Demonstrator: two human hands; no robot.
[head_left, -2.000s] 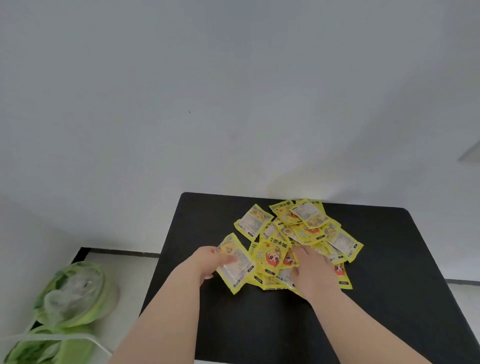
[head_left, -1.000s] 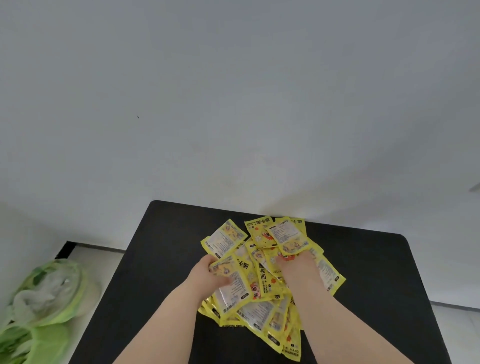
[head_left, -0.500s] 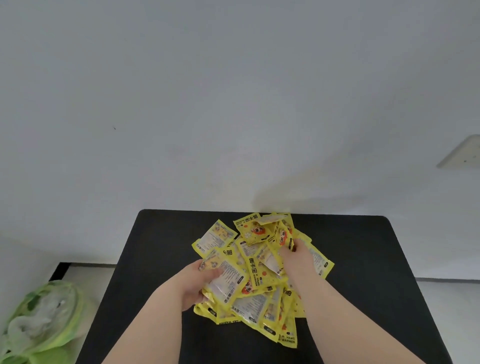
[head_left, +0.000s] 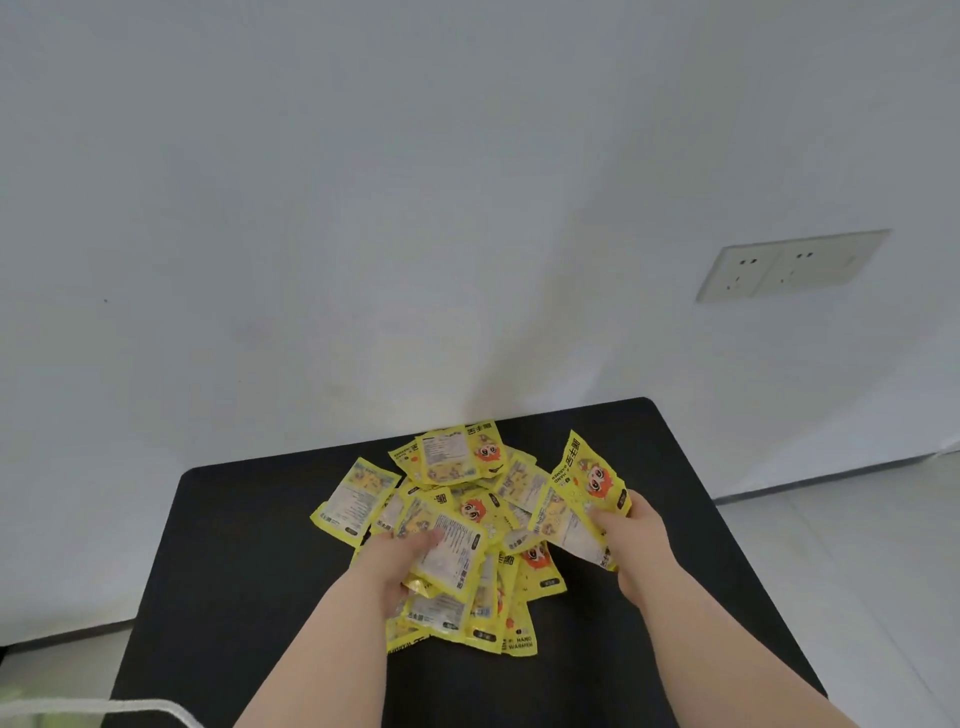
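A heap of several yellow hand-warmer packets (head_left: 457, 483) lies on a black table (head_left: 249, 561). My left hand (head_left: 400, 566) grips a packet with its white printed back up (head_left: 449, 548) at the near side of the heap. My right hand (head_left: 631, 535) holds two or three packets (head_left: 582, 499) lifted off the right edge of the heap, one standing upright with a red cartoon face showing. The packets under my left hand are partly hidden.
A white wall stands right behind the table, with a double socket plate (head_left: 789, 265) at the right. Pale floor (head_left: 857, 545) shows to the right of the table. A white cord (head_left: 104, 706) crosses the bottom left corner.
The view has swung right, so the green bag at the left is out of sight. My right hand moved right and lifted packets off the heap. My left hand stays on its packet.
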